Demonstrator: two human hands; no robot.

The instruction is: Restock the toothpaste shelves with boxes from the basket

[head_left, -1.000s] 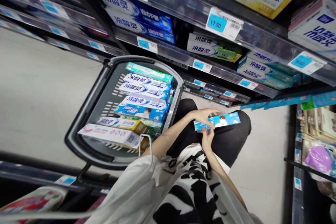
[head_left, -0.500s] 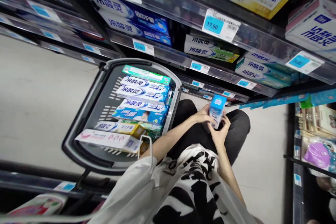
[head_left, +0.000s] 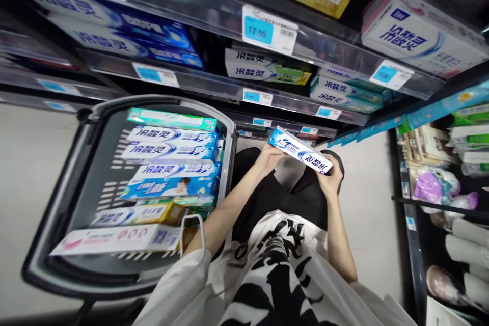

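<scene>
Between my hands, above my knees, is a white and blue toothpaste box (head_left: pixel 300 151), tilted down to the right with its long printed side facing me. My left hand (head_left: pixel 268 159) grips its left end, and my right hand (head_left: pixel 331 175) is closed around its right end. Left of my legs stands a grey shopping basket (head_left: pixel 91 163). Inside it lie several toothpaste boxes (head_left: pixel 168 150), mostly white and blue, with a green one along the top and a white and pink box (head_left: pixel 126 238) at the near end.
Ahead, a shelf rack (head_left: pixel 206 15) with price tags holds more toothpaste boxes (head_left: pixel 248 63). Its lower shelves reach close to my knees. To the right another rack (head_left: pixel 407 214) carries packaged goods, including a purple item (head_left: pixel 428 186). A white wire hook or strap (head_left: pixel 194 219) hangs near my left elbow.
The toothpaste box has turned from end-on to lengthwise, and my hands have spread apart to its two ends. My view has shifted, so the basket appears further left and larger.
</scene>
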